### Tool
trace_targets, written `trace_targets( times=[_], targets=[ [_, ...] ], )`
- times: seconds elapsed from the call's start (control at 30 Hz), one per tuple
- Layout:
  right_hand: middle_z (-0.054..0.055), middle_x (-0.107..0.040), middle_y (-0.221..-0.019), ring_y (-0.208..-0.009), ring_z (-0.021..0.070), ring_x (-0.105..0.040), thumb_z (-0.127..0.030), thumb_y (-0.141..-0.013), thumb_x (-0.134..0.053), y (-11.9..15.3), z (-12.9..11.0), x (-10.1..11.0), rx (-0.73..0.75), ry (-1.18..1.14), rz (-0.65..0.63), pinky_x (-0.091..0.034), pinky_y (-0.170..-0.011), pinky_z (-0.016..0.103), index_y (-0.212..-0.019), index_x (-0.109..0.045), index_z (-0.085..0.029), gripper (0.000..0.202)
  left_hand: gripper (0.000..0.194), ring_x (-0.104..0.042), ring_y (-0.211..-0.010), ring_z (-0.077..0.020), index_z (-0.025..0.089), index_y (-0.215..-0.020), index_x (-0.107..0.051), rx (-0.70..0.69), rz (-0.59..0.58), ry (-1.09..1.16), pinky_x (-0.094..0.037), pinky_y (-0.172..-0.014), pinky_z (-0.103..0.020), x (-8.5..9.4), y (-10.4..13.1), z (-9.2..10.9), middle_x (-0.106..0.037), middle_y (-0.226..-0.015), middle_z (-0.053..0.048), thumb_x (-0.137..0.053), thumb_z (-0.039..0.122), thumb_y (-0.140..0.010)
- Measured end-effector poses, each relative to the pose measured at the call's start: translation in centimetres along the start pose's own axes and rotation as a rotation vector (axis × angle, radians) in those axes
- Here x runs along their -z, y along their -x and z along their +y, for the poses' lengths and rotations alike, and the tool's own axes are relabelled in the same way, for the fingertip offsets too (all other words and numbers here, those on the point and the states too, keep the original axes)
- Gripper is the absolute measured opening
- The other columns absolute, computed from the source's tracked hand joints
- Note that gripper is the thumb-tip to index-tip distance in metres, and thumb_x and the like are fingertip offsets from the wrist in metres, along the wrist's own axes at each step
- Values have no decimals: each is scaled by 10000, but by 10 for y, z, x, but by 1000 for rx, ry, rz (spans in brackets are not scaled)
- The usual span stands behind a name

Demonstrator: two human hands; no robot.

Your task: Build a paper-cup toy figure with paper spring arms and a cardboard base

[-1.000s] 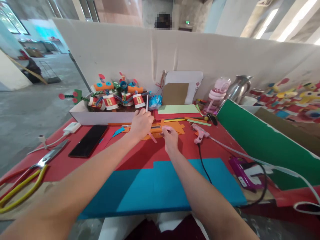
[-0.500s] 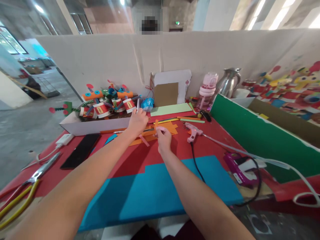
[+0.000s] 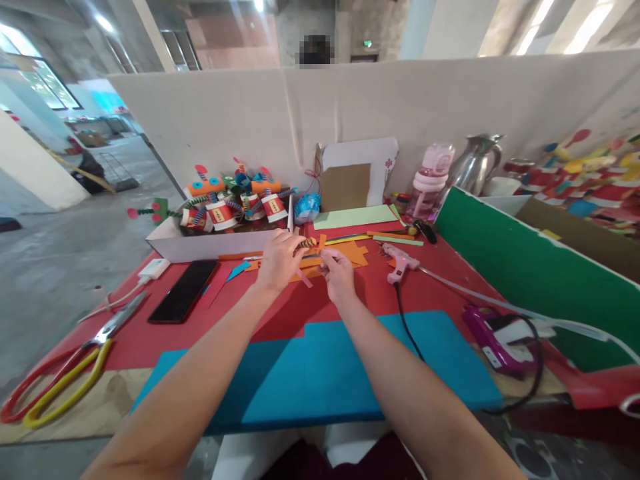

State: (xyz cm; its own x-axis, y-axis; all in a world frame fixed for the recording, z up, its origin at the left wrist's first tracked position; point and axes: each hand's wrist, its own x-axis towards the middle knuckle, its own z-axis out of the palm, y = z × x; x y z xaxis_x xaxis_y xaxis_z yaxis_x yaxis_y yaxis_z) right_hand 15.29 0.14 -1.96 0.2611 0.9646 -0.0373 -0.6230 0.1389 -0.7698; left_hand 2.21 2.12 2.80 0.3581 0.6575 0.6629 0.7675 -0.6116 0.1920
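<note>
My left hand (image 3: 279,261) is closed on a small folded paper spring (image 3: 307,243) in orange and a dark colour, which pokes out past the fingertips. Just to its right, my right hand (image 3: 340,273) pinches an orange paper strip (image 3: 323,241) standing upright near the spring's end. Whether strip and spring touch I cannot tell. Below both hands lie flat orange paper pieces (image 3: 354,256), with a narrow pink strip (image 3: 304,277) beside the left hand. A pink glue gun (image 3: 399,260) rests on the red table covering to the right.
Scissors (image 3: 107,333) and a black phone (image 3: 184,292) lie at left. Behind them stands a white box (image 3: 215,247) of paper-cup figures. Blue sheets (image 3: 325,373) cover the front edge. A green box wall (image 3: 520,280), a pink bottle (image 3: 431,180) and a metal jug (image 3: 475,163) stand at right.
My left hand has turned and come nearer my right hand, and the spring now shows at its fingertips. The view has shifted slightly left.
</note>
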Motion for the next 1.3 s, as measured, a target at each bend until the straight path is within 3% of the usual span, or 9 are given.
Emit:
trace_targets(
  times=[0.17,0.37,0.47,0.53,0.67,0.83,1.0,1.13,1.3],
  targets=[
    [-87,-523,-519,-482,54,-425,-309,-531,-775,-2,0,1,14,-46,83,-430,-508,209,-665,-616,-181,244,168,-512,-961,-277,165,-867,-699,-24,-91,-206,-389,-849,-419,1,-7,0,-662,-877,-109,-571,274,-868],
    [-95,-509,-501,-480,60,-424,-301,-540,-766,-5,1,2,13,-52,135,-426,-507,217,-684,-612,-180,244,271,-495,-1032,-302,132,-714,-683,-219,-356,-375,-309,-932,-498,-31,-37,-13,-646,-828,-137,-460,67,-853],
    [-94,-515,-502,-481,64,-433,-303,-546,-765,-6,3,3,9,-37,124,-430,-506,220,-696,-616,-179,245,282,-506,-1006,-293,135,-691,-671,-212,-390,-392,-299,-948,-509,-41,-43,-19,-647,-795,-131,-451,51,-846],
    [-87,-540,-536,-484,62,-441,-306,-556,-763,-6,5,4,10,-28,103,-432,-505,220,-711,-621,-179,245,257,-500,-1008,-294,135,-742,-672,-196,-358,-403,-309,-935,-510,-37,-40,-19,-652,-833,-136,-449,84,-859],
    [-87,-524,-527,-483,64,-441,-319,-591,-751,-6,7,3,22,7,52,-433,-505,219,-688,-612,-185,216,232,-512,-987,-279,165,-761,-658,-81,-190,-316,-369,-864,-437,-12,-21,-15,-665,-839,-112,-479,235,-892],
    [-89,-507,-502,-468,62,-421,-318,-593,-753,-1,5,1,10,52,23,-429,-502,219,-684,-621,-187,206,235,-601,-750,-187,186,-776,-666,192,-107,106,-441,-732,-296,9,3,-11,-702,-786,-51,-465,251,-880],
    [-84,-519,-517,-477,61,-430,-325,-562,-767,4,-1,-1,11,69,0,-424,-502,211,-677,-637,-187,222,231,-643,-717,-174,177,-828,-684,411,73,276,-450,-684,-251,2,22,-14,-721,-749,-32,-492,301,-855],
    [-76,-546,-542,-479,68,-455,-341,-547,-785,10,-2,-5,-8,155,-54,-423,-495,217,-666,-640,-188,241,209,-646,-727,-174,178,-805,-680,428,40,368,-462,-704,-255,-8,32,-11,-722,-755,-34,-506,293,-830],
    [-51,-613,-613,-500,79,-501,-355,-591,-773,16,-1,-9,26,266,-124,-433,-494,219,-674,-657,-184,223,240,-661,-748,-175,169,-875,-680,491,5,669,-491,-704,-261,-18,32,-7,-723,-818,-43,-515,337,-827]
  ],
)
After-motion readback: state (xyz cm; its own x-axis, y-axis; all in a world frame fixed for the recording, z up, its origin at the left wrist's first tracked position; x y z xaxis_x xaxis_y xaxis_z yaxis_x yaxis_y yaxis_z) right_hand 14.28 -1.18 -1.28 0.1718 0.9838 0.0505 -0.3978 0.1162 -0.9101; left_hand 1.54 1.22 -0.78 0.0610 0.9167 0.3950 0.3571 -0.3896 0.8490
